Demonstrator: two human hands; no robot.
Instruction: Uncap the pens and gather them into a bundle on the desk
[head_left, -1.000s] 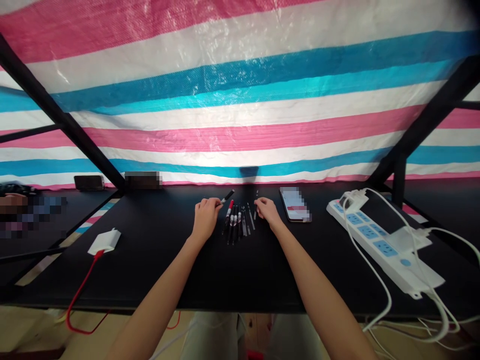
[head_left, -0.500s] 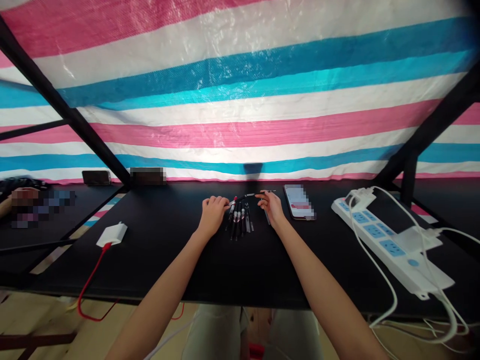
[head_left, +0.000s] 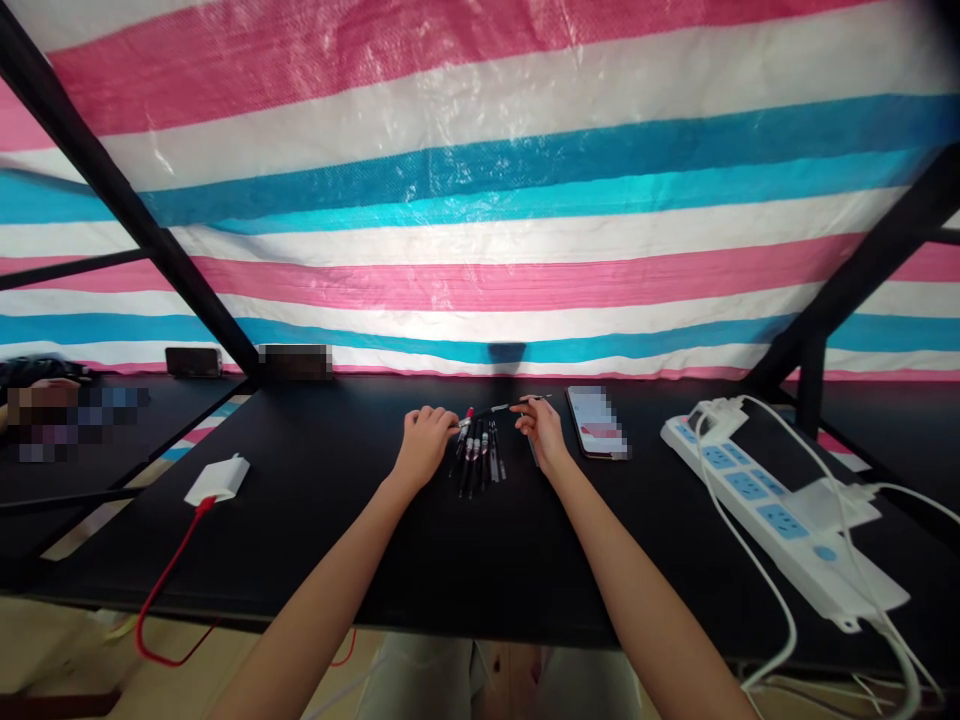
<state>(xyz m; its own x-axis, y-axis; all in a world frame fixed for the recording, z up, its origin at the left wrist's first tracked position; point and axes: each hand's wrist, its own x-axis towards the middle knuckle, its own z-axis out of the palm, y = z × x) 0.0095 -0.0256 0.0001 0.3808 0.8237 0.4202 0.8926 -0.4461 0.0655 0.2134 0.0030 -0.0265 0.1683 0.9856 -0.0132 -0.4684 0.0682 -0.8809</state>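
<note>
My left hand [head_left: 424,443] is closed, thumb and fingers pinching one end of a slim dark pen [head_left: 489,412] with a clear section. It slants up toward my right hand [head_left: 543,432], whose thumb and fingertips pinch the other end; a thin tip pokes out past them. Whether it is one piece or two parts in line is too small to tell. Just below lies a fanned bunch of black pens [head_left: 474,455] with pale bands, a red bit near its top. Thin, partly clear strips or tubes [head_left: 495,455] lie along its right side. Another slim piece is partly hidden by my right hand.
A phone [head_left: 598,422] lies right of my right hand. Farther right is a white power strip [head_left: 757,500] with plugs and cables. A white charger [head_left: 217,481] with a red cable lies left. Black frame bars rise at both sides; another person's hand [head_left: 45,398] is far left.
The view has tilted up slightly, so the table sits lower. Both hands keep their grip on the slim pen, with hardly any movement between them.
</note>
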